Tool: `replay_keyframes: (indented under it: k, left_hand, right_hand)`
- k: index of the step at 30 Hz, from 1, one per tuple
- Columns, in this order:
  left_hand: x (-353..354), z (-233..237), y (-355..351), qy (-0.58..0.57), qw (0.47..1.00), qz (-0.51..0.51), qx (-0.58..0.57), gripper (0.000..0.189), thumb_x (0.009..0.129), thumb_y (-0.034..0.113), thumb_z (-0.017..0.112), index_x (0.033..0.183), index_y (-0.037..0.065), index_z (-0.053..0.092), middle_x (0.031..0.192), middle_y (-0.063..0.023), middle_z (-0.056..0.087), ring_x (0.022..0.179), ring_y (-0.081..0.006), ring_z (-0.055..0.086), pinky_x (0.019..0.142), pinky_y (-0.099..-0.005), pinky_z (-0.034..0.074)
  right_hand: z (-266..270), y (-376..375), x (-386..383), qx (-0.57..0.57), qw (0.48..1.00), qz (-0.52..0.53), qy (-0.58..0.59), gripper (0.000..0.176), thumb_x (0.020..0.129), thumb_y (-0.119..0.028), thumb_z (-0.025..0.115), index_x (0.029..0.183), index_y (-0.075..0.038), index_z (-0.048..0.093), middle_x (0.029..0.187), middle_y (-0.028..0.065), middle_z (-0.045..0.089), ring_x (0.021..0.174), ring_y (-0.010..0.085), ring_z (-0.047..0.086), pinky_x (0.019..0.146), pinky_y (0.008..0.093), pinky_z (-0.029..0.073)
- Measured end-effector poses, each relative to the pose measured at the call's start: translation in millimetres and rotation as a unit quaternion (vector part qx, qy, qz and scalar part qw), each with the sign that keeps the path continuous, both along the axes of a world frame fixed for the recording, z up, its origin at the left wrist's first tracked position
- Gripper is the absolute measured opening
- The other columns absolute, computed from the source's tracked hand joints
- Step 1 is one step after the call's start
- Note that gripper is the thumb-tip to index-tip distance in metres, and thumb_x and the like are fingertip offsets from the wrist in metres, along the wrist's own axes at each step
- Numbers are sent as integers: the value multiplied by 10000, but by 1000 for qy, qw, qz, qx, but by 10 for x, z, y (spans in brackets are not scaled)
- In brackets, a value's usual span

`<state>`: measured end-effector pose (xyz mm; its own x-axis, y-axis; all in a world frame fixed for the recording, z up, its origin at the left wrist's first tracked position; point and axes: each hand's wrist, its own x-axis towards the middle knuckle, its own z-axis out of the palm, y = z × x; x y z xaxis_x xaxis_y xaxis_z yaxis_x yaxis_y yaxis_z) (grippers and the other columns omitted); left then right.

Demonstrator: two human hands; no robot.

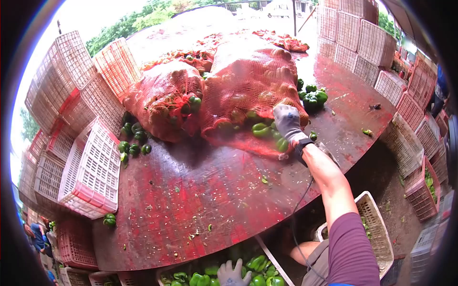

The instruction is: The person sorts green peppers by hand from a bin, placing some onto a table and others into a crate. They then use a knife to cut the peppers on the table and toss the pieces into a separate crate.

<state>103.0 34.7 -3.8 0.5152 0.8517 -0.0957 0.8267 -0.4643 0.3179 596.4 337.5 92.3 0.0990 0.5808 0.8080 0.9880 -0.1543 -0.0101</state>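
My right hand (289,123), in a grey glove, reaches across the table with its fingers closed on the side of a large red mesh bag (248,78). Green bell peppers (261,130) show through the netting and at the bag's low front edge, beside that hand. My left hand (234,275), also gloved, lies with fingers spread over green peppers (200,279) in a crate at the bottom of the view. A second, smaller mesh bag (164,97) of peppers stands to the left of the large one.
The red-stained table (214,200) carries scattered scraps and loose peppers (315,97). Plastic crates (98,167) are stacked along the left, with more stacks (362,40) at the right. Below the table's right edge stands a pale crate (379,229). A cable (296,229) hangs near my right arm.
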Motion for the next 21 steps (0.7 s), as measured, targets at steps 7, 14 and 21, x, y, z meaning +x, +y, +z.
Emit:
replay_keyframes:
  k: [7, 14, 21]
  left_hand:
    - [11, 45, -1, -28, 1000, 8, -1, 631, 764, 388, 736, 1322, 144, 572, 1284, -240, 519, 1156, -442, 490, 962, -554, 400]
    - [57, 405, 95, -31, 997, -49, 49, 640, 769, 342, 746, 1336, 122, 546, 1303, -217, 519, 1185, -430, 477, 971, -545, 398]
    - [3, 512, 270, -123, 985, -100, 75, 590, 811, 275, 738, 1327, 69, 541, 1320, -206, 545, 1156, -408, 538, 931, -510, 442]
  right_hand:
    - [937, -47, 80, 87, 762, 303, 566, 118, 981, -87, 551, 908, -28, 622, 808, -24, 608, 760, 80, 592, 721, 250, 499]
    - [1088, 91, 55, 31, 755, 382, 532, 133, 978, -151, 567, 929, -44, 629, 827, -13, 604, 765, 78, 580, 721, 253, 498]
    - [899, 528, -244, 74, 736, 369, 563, 150, 971, -156, 563, 977, -23, 632, 775, -3, 589, 712, 107, 533, 646, 300, 465]
